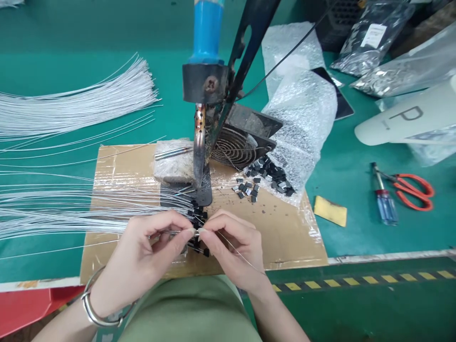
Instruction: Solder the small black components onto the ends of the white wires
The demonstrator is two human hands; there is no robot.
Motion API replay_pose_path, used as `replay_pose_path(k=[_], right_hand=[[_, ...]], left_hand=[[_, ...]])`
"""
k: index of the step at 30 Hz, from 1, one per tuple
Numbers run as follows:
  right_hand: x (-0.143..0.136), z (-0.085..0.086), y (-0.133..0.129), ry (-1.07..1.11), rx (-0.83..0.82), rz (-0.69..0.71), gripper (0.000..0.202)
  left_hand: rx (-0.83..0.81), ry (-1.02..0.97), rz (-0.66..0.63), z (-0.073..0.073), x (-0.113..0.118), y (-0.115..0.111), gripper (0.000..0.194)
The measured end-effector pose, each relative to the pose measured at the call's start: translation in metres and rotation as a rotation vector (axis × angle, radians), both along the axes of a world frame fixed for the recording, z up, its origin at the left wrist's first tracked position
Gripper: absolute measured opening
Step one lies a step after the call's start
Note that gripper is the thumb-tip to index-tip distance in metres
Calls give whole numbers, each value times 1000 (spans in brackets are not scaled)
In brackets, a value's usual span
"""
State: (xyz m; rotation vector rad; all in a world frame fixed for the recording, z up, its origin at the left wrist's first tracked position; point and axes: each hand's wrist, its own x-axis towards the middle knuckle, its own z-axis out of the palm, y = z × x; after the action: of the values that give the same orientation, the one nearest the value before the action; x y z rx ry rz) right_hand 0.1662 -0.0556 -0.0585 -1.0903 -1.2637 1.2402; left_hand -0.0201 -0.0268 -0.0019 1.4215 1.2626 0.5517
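Observation:
Low over the cardboard sheet [285, 242], both hands meet fingertip to fingertip. My left hand [149, 251] is closed in a pinch on a thin white wire. My right hand [237, 244] pinches at the same spot, with a thin strand [235, 248] running out past its palm; the small part between the fingertips is mostly hidden. Just beyond the fingers lie black connectors [196, 213] at the ends of many white wires [138, 197] that stretch off to the left. Above them a mounted soldering iron [207, 35] points downward.
A dusty fan [235, 145] stands behind the iron. Loose black connectors [274, 175] lie on bubble wrap [302, 104]. Rightward are a yellow sponge [330, 211], a screwdriver [384, 199], red-handled scissors [415, 190] and a white cup [406, 114]. Another wire bundle [89, 107] lies back left.

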Motion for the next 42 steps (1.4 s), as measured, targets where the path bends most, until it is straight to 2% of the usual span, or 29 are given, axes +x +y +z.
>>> replay_pose_path(k=[2, 5, 9, 11, 15, 19, 27, 30, 36, 42], right_hand=[[0, 0, -1, 9, -20, 0, 17], [1, -1, -2, 97, -97, -87, 22], [3, -4, -5, 355, -223, -137, 52], [1, -3, -5, 394, -262, -147, 58], [-8, 3, -4, 287, -259, -168, 30], [-16, 6, -3, 382, -272, -115, 15], [-20, 1, -2, 521, -349, -83, 9], [-20, 1, -2, 529, -352, -86, 7], [-21, 3, -2, 540, -355, -111, 7], [-19, 3, 0, 553, -391, -108, 3]], left_hand=[[-8, -13, 26, -2, 0, -1, 17], [3, -23, 89, -3, 1, -1, 14], [21, -31, 122, -3, 2, -1, 12], [8, -13, 141, -3, 3, -2, 13], [-13, 32, 153, -3, 1, -4, 17], [14, 25, 108, -6, -1, -3, 16], [-13, 19, 251, -1, 9, -9, 15], [-14, 45, 248, -2, 8, -9, 18], [26, 49, 126, -9, 0, -8, 20], [3, 41, 141, -5, 3, -11, 22]])
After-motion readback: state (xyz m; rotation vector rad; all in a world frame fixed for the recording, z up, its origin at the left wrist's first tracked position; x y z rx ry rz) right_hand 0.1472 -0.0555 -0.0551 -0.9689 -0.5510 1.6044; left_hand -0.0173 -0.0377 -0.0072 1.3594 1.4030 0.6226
